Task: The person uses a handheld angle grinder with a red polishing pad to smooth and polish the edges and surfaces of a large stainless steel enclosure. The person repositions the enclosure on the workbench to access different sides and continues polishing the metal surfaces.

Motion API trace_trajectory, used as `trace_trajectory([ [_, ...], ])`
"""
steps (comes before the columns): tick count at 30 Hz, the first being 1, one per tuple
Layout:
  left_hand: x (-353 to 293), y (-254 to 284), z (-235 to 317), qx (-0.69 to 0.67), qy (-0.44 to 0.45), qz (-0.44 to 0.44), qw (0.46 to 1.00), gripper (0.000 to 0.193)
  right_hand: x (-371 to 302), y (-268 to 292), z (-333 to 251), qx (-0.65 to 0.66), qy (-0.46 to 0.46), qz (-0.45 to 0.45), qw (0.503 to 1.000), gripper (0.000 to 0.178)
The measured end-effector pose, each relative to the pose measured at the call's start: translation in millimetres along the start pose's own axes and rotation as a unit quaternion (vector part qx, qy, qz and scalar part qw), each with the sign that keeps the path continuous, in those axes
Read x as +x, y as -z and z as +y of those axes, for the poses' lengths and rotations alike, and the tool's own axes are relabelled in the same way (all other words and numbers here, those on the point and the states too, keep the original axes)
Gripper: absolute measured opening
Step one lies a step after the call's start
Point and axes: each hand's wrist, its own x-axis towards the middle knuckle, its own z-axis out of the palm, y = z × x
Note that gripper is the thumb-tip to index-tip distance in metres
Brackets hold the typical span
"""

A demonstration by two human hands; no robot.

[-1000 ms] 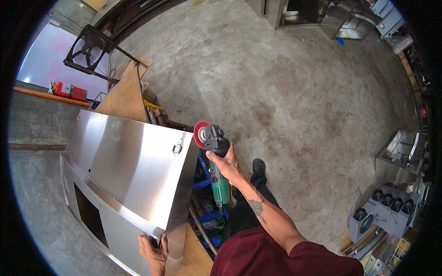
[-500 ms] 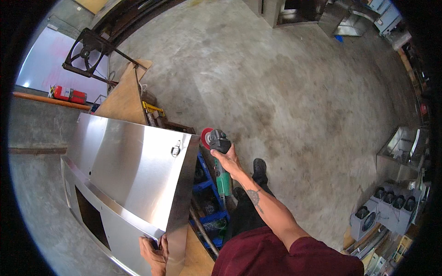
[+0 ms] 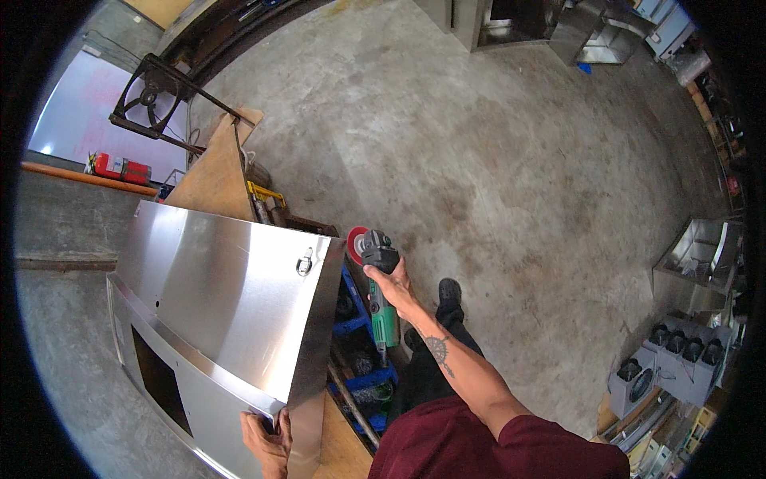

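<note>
Two hands show in the head view. The right hand (image 3: 392,286) is wrapped around the dark neck of the green angle grinder (image 3: 384,321), held to the right of the steel housing (image 3: 227,279). Over the last second its red disc (image 3: 352,246) has turned slightly more edge-on, just beside the housing's far right corner — contact cannot be told. The left hand (image 3: 267,447) has stayed at the near corner, fingers curled — whether they pinch the edge is unclear. The steel surface looks unchanged, so the work seems little advanced.
</note>
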Motion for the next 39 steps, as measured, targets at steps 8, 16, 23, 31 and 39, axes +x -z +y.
trace_trajectory([
  [8,0,-3,0,-0.009,-0.011,0.016,1.000,0.044,-3,0,-11,-0.006,-0.028,-0.019,0.999,0.111],
  [16,-4,-4,-5,0.004,0.005,0.003,1.000,0.043,-28,-7,-38,-0.003,0.025,-0.052,0.998,0.109],
  [23,-6,-3,-5,-0.005,0.020,-0.004,1.000,0.041,-44,-9,-61,-0.052,0.036,-0.081,0.995,0.125],
  [31,-7,-3,-13,-0.012,0.022,-0.003,1.000,0.041,-15,-7,-26,-0.015,-0.006,-0.057,0.998,0.121],
  [39,-6,-3,-16,-0.009,0.026,0.003,1.000,0.040,13,10,9,-0.046,-0.047,-0.006,0.998,0.127],
])
